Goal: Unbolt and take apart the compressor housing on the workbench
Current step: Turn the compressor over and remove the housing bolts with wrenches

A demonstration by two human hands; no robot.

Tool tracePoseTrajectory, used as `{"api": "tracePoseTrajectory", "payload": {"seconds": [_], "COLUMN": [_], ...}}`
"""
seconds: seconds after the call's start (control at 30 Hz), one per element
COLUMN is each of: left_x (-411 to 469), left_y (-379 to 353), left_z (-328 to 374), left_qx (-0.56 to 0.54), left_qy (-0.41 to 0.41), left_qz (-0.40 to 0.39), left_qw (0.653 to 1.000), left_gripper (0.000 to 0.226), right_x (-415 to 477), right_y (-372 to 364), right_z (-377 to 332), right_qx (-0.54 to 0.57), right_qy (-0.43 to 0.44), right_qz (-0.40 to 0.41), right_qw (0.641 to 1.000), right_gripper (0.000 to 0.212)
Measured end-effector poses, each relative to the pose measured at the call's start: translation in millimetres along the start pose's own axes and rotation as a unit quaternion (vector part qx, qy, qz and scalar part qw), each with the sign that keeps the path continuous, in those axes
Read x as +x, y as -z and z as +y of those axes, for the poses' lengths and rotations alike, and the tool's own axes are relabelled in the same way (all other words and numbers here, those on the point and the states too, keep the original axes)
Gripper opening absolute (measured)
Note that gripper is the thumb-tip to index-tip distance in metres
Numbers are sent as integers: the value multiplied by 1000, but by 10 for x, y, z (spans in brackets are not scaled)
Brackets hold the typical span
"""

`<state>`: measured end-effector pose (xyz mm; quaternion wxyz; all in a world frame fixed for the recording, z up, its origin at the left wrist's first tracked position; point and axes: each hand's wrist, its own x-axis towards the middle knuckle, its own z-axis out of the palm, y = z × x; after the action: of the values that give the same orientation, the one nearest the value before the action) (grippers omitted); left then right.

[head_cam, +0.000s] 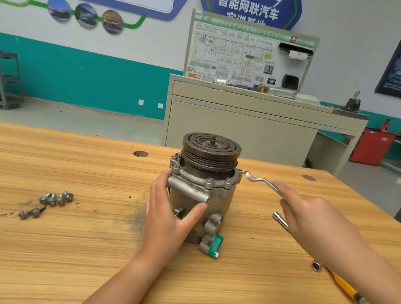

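Observation:
The grey metal compressor [216, 195] stands upright in the middle of the wooden workbench [77, 250], its dark ribbed pulley [211, 148] on top. Bolt heads [209, 182] show around the housing flange. My left hand [172, 215] grips the front left of the housing, thumb across its front. My right hand [313, 219] holds a bent silver wrench [261, 181] to the right of the compressor, the wrench tip just beside the flange, apart from it.
Several removed bolts [52, 202] lie at the left on the bench. A silver socket extension [281, 220], a loose nut [316, 265] and a yellow-handled tool [344, 285] lie at the right, partly under my right forearm. A beige cabinet [243, 129] stands behind.

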<state>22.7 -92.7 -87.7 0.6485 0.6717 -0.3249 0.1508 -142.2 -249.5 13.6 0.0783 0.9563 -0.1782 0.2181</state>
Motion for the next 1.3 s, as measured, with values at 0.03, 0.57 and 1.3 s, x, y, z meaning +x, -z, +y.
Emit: {"api": "tracePoseTrajectory", "payload": {"seconds": [0.03,0.57,1.3], "left_x": [1,-13,-3], "left_y": [0,19,19], "left_z": [4,54,49], "left_qx": [2,20,9], "left_qy": [2,7,-15], "left_qz": [1,-4,-1], "left_qw": [1000,1000,1000], "left_gripper": [81,82,78], "right_x": [4,143,846], "right_y": [3,203,-302], "right_z": [-57,-627,-146], "right_qx": [-22,-220,-128], "right_qy": [3,50,161], "right_qz": [-13,-102,24], "right_qw": [1000,969,978], "right_gripper": [43,65,25]}}
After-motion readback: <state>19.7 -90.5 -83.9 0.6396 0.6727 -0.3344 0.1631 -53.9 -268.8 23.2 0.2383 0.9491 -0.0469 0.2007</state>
